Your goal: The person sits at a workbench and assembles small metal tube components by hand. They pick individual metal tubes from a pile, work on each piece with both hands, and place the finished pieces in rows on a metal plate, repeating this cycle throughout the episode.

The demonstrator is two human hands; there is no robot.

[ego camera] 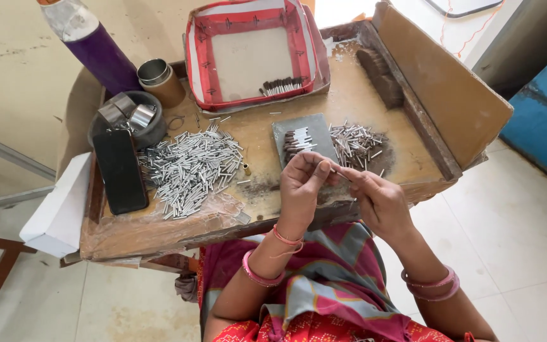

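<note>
My left hand (303, 183) and my right hand (375, 195) meet over the front edge of a low wooden work tray (159, 231), fingertips pinching one small metal tube (339, 171) between them. Just beyond my hands lies a grey flat plate (319, 128) with a short row of dark-tipped tubes (297, 142) on it. To its right is a small heap of silver tubes (354, 143). A much larger heap of silver tubes (191, 168) spreads to the left.
A red-edged square tray (201, 63) at the back holds several dark-tipped tubes (280, 87). A black phone (120, 171), a grey bowl (150, 133) with metal rings, a brown tin (163, 82), a purple bottle (96, 47) and a white box (58, 209) sit at left.
</note>
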